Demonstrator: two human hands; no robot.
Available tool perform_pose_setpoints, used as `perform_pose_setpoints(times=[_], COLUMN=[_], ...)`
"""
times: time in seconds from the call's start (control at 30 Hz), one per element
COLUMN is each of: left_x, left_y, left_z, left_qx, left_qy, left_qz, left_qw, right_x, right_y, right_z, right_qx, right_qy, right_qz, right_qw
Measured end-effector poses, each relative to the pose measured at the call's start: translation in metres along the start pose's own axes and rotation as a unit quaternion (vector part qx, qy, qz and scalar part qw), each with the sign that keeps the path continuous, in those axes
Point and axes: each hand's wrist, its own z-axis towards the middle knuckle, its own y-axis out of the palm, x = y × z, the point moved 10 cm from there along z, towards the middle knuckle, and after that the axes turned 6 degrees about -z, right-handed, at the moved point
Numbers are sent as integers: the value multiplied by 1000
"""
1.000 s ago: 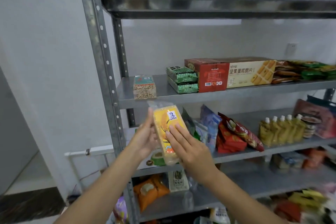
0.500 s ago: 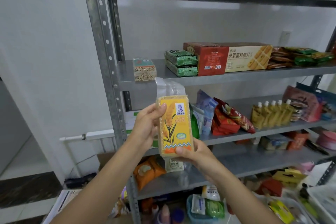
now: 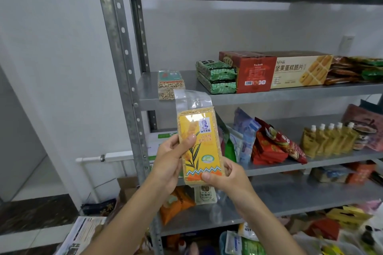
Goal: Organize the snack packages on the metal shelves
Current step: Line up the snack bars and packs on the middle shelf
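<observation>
I hold a yellow vacuum-packed millet package [image 3: 198, 145] upright in front of the metal shelves [image 3: 269, 94], label facing me. My left hand [image 3: 170, 157] grips its left edge, thumb across the front. My right hand [image 3: 226, 174] pinches its bottom right corner, thumb on the label. A similar small grain package [image 3: 170, 85] stands at the left end of the upper shelf.
Green packets [image 3: 216, 76], a red box [image 3: 251, 71] and a long biscuit box [image 3: 300, 71] lie on that shelf. The shelf below holds standing snack bags [image 3: 273, 143] and yellow pouches [image 3: 328, 141]. Lower shelves hold an orange bag [image 3: 176, 205]. The upright post [image 3: 122, 68] rises at left.
The package turned upright with its label toward me and my right hand slid from its front to its bottom corner. The view dropped lower and closer to the shelves.
</observation>
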Motion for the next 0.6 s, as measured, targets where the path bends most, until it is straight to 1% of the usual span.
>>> perform_pose_setpoints(times=[0.13,0.27,0.33,0.43,0.5,0.6], left_x=[15,23,23,11,4,0], left_y=[9,23,28,37,39,39], left_z=[13,24,29,32,36,43], left_qx=[-17,-47,-64,-96,-74,-38], left_qy=[27,29,24,-6,-13,1], left_qz=[-3,-9,-8,7,13,26], left_qw=[999,998,998,995,997,999], right_x=[-8,-15,-19,-22,-22,-19], right_y=[-8,-22,-30,-39,-44,-49], right_z=[15,29,36,45,52,58], right_qx=[-10,-1,1,-6,-13,-32], right_qy=[-5,-19,-26,-21,-16,-11], right_qz=[-15,-15,-10,18,29,40], right_qw=[1000,1000,1000,1000,999,999])
